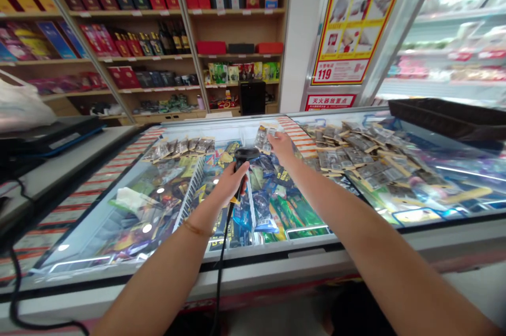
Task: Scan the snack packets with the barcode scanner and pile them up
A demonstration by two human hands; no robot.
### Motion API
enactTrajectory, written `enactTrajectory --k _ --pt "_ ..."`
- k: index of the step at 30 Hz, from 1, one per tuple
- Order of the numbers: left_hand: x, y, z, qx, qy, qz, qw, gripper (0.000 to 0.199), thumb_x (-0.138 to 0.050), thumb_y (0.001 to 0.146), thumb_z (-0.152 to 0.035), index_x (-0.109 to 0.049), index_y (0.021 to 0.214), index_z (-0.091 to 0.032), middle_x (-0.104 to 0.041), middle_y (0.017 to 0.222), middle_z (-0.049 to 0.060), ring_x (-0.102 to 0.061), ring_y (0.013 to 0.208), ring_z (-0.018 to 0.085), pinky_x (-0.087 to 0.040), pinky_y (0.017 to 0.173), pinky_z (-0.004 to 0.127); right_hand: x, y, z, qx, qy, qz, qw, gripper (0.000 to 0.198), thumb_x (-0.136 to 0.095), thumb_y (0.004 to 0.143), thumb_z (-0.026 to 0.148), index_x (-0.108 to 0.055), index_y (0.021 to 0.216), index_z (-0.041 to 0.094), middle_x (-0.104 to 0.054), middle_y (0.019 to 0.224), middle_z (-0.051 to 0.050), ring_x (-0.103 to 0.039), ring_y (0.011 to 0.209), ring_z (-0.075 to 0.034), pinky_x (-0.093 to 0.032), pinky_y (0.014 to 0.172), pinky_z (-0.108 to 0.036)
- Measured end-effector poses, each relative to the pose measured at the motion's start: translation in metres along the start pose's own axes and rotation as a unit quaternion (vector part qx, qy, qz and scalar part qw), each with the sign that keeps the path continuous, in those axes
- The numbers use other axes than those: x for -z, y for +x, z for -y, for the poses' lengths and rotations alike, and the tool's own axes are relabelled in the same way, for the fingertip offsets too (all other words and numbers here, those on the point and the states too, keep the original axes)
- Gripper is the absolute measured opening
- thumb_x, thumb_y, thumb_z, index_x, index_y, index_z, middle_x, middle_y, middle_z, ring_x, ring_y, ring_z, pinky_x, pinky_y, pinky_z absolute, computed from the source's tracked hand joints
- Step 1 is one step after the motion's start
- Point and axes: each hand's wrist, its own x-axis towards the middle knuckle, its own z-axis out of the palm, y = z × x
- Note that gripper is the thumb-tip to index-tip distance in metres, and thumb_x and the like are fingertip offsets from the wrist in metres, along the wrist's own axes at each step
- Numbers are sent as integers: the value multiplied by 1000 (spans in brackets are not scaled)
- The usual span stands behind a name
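My left hand (233,183) is wrapped round the handle of a black barcode scanner (245,154), whose cable hangs down over the front of the freezer. In my right hand (281,145) a small flat packet (263,138) is pinched by its right side, just beyond the scanner head. Both hands are above the glass top of a chest freezer (130,220). Similar packets lie in a large pile (367,154) on the glass to the right. A smaller row of packets (182,146) lies at the back left.
Bagged frozen goods (300,209) show through the glass. A dark tray (446,117) rests at the back right. At the left stands a counter with a black device (59,133) and a white plastic bag (21,101). Shelves (237,12) of boxes line the back wall.
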Motion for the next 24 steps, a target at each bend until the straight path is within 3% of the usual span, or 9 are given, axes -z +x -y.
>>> enactTrajectory --k 3,10,17,24 --pt "1 -3 0 -7 30 23 999 53 -72 74 -70 -50 83 -22 -55 57 -5 -48 37 9 -39 36 23 -18 -8 -14 -3 18 -10 1000 31 -61 88 47 -67 98 18 -72 81 -4 -70 75 -18 -54 63 -23" --pt "-1 -7 -2 -9 63 41 997 50 -68 79 -68 -50 86 -22 -55 58 -6 -47 37 9 -40 37 22 -17 -4 -24 -16 102 7 995 42 -64 82 58 -65 98 19 -69 72 -1 -65 65 -17 -51 55 -23" --pt "2 -4 1 -9 59 48 997 50 -67 79 -68 -49 84 -22 -55 57 -7 -47 36 9 -40 37 23 -21 4 -37 51 23 -18 998 40 -59 82 58 -65 88 19 -61 63 2 -61 63 -16 -48 58 -23" --pt "1 -5 -1 -13 55 53 997 51 -68 78 -68 -50 84 -22 -55 59 -6 -48 37 9 -39 37 23 -22 6 -41 48 -3 -15 999 36 -57 85 56 -63 87 21 -60 63 2 -60 62 -15 -48 60 -23"
